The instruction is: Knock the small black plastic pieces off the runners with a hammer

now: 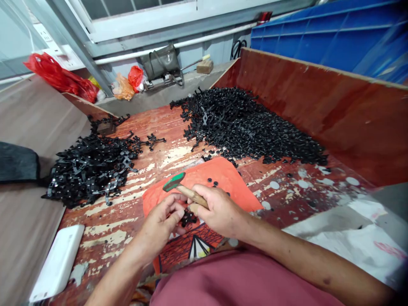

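Note:
My right hand (219, 208) is wrapped round the wooden handle of a hammer (194, 197), whose green-sided head points up and left. My left hand (165, 216) has its thumb and fingers closed together on a small black part (188, 217) with several knobs, just below the hammer handle. Part of that piece is hidden by the fingers. Both hands are over an orange sheet (229, 178) with a dark printed pattern near my body. Two small black round pieces (212, 182) lie on the sheet beyond my right hand.
A large heap of small black parts (248, 127) lies at the back right, against a red-brown board (306, 97). A pile of linked black parts (92, 165) is at the left. A white power bank (57, 263) lies front left; a blue crate (318, 42) stands behind the board.

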Tool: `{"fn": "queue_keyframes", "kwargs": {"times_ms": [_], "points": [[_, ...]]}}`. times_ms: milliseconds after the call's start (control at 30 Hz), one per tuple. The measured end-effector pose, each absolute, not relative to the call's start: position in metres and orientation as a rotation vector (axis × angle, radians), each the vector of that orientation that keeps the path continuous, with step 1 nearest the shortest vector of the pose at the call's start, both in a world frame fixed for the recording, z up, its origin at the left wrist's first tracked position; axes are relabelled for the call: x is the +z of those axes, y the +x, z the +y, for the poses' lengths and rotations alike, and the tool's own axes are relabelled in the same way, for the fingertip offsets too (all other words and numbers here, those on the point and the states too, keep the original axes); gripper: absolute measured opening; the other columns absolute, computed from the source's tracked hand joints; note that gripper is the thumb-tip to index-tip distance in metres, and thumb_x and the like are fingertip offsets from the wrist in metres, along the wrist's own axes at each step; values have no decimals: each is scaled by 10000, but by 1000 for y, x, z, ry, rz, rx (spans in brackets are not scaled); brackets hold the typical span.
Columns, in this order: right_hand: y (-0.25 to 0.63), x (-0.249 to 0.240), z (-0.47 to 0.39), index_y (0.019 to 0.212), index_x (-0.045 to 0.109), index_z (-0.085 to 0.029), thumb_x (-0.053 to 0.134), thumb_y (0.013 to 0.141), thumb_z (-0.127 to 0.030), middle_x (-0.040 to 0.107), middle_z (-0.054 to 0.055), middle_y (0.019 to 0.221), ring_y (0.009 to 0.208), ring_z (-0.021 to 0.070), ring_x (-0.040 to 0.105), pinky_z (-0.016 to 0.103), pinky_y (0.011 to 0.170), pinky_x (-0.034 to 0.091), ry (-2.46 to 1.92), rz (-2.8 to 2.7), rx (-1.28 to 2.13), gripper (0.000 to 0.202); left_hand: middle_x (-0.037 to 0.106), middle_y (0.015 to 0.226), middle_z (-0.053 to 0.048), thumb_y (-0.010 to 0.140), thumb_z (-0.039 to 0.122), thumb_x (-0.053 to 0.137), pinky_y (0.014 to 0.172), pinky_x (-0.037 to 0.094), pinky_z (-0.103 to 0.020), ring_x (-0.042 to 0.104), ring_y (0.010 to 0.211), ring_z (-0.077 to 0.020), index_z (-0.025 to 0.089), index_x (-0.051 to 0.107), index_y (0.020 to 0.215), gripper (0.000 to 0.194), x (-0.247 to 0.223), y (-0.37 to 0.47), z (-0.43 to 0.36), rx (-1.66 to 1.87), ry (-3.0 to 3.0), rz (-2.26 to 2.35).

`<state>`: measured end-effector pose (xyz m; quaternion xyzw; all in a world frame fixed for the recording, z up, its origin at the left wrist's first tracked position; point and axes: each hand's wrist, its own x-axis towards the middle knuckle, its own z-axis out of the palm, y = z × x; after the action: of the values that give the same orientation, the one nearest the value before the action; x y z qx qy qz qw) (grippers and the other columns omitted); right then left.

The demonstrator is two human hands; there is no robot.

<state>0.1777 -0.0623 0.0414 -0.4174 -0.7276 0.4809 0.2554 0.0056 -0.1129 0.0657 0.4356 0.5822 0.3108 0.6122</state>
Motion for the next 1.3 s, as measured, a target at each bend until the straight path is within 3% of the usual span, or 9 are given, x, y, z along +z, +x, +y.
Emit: {"fn": "queue_keyframes", "kwargs": {"times_ms": [167,300,467,667,767,900,1000,1133,1300], "points": [[175,36,-57,842,558,-211,622,853,-268,562,-40,711,627,118,487,230,551,330,-1022,-1830,1651,86,554,720,14,870,545,601,510,359,-165,426,597,-81,155,645,889,392,53,2,-118,711,968,1297],[177,37,-56,836,569,-209,616,848,-249,513,-53,678,621,116,463,232,552,330,-1016,-1796,1651,63,501,657,29,845,568,629,502,361,-165,400,560,-70,146,603,774,429,47,-3,-120,677,862,1370],[183,43,-62,823,574,-208,636,853,-275,527,-52,708,631,115,451,238,567,329,-1074,-1827,1511,96,593,937,-23,838,452,677,671,546,-263,551,837,-158,199,619,959,287,49,9,-128,831,690,1277],[186,49,-66,773,510,-218,631,853,-248,430,-70,656,605,113,381,235,545,300,-1135,-1797,1534,148,674,961,-36,900,433,595,856,494,-307,602,918,-203,235,659,1110,296,46,20,-134,920,1134,1538],[189,53,-68,780,517,-221,611,872,-246,433,-63,673,619,121,395,238,554,312,-1061,-1873,1643,134,682,978,-53,950,472,496,942,463,-349,591,923,-217,223,713,1048,345,50,20,-133,809,1216,1402],[192,51,-66,800,542,-228,577,902,-251,522,-40,720,667,145,471,251,588,352,-990,-1937,1604,110,617,898,-66,883,553,575,756,527,-305,560,820,-188,176,726,914,407,52,23,-136,813,915,1230],[193,47,-66,859,584,-234,587,893,-265,568,-27,725,664,161,505,267,597,371,-1027,-1965,1559,45,583,842,-49,798,575,678,632,493,-236,532,722,-145,167,697,895,420,46,29,-140,923,607,1128],[191,44,-67,885,586,-233,614,880,-285,549,-29,777,702,154,490,252,620,389,-969,-1868,1733,59,569,719,-12,794,539,701,681,440,-223,507,691,-132,161,666,761,381,41,28,-139,1121,730,1276],[183,45,-68,886,560,-220,639,857,-268,428,-54,722,642,123,396,227,557,339,-890,-1707,1954,96,616,728,-26,845,495,653,747,434,-255,535,727,-160,154,714,754,359,47,13,-130,874,1084,1275]]}}
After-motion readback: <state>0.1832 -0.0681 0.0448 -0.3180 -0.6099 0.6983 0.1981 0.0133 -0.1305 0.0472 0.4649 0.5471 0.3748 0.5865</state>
